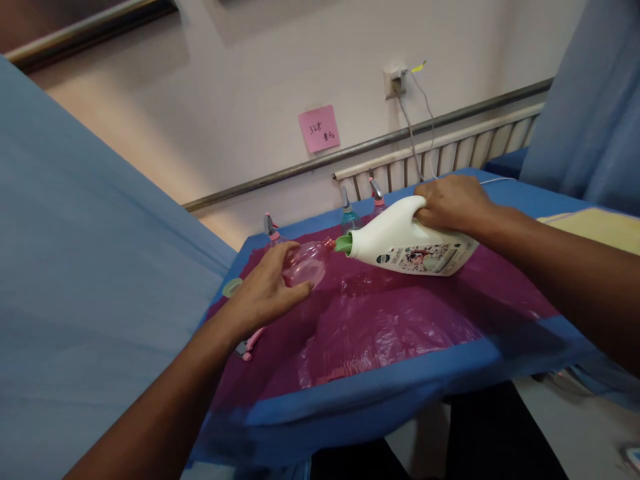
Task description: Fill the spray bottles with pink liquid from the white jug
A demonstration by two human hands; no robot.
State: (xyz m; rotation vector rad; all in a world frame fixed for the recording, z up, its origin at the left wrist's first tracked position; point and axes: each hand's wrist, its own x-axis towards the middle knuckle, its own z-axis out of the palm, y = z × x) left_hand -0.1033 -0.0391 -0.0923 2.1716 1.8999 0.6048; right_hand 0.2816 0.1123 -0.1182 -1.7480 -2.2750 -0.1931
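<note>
My right hand (453, 203) grips the handle of a white detergent jug (415, 243) with a printed label. The jug is tipped on its side, and its green spout (344, 244) points left at the mouth of a clear plastic bottle (309, 262). My left hand (265, 290) is wrapped round that clear bottle and holds it tilted toward the spout. Both are held just above a magenta plastic sheet (380, 327) spread over a blue-covered table (380, 393).
Three spray bottles (273, 228) (349, 213) (377, 195) stand along the table's far edge. A pink spray trigger (249, 345) and a pale green cap (232, 287) lie near my left wrist. Blue drapes hang left and right; a pink note (319, 129) is on the wall.
</note>
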